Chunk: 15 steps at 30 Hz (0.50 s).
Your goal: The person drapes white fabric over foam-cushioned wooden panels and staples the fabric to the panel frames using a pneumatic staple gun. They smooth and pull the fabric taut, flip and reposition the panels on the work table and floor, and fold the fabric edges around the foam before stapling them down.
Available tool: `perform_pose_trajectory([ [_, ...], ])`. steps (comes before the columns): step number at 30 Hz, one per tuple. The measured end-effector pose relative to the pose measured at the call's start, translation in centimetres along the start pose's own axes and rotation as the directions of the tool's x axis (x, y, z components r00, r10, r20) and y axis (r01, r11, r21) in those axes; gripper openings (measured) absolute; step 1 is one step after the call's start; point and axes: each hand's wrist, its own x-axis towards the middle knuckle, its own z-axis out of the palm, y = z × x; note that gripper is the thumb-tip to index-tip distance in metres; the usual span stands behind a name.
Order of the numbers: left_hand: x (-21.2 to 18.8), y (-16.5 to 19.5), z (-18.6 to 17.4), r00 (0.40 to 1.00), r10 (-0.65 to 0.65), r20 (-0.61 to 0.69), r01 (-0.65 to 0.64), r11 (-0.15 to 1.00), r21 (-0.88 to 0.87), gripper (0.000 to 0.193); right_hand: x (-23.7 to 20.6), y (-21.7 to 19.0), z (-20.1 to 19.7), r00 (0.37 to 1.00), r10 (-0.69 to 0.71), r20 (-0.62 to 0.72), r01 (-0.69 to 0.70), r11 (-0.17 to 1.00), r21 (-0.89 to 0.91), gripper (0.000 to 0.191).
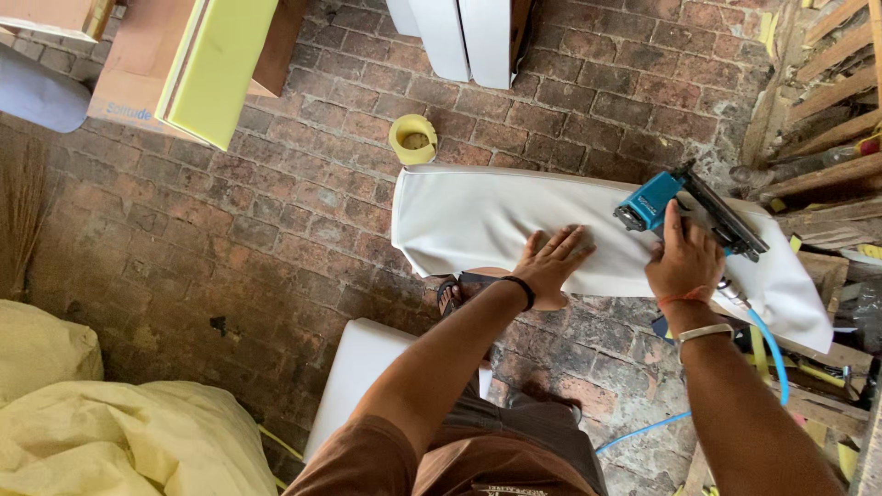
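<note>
A long panel wrapped in white upholstery material (pixel 487 220) lies across the brick floor in front of me. My left hand (pixel 549 262) presses flat on its near edge, fingers spread. My right hand (pixel 684 262) grips a blue pneumatic staple gun (pixel 684 207) held against the white covering near the panel's right end. A blue air hose (pixel 767 344) runs from the gun down past my right arm. My foot in a sandal (pixel 459 289) shows under the panel's near edge.
A roll of yellow tape (pixel 413 138) sits beyond the panel. Yellow foam sheets (pixel 216 64) and white panels (pixel 459 37) stand at the back. A white cushion (pixel 358 367) lies near my legs, pale yellow sheeting (pixel 110 432) at lower left, and wooden frames (pixel 827 101) on the right.
</note>
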Motion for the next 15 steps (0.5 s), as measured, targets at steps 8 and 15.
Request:
perform_pose_trajectory([
  [8,-3.9,-11.4,-3.0,0.924,-0.295,-0.244,0.355,0.899,0.256,0.112,5.4,2.5,0.5,0.962,0.050,0.270,-0.070,0.995,0.064,0.092],
  [15,-3.9,-10.4,-7.2,0.931,-0.343,-0.127,0.365,0.887,0.281,0.123,7.0,-2.7,1.2,0.940,0.228,0.255,-0.230,0.973,-0.024,0.097],
])
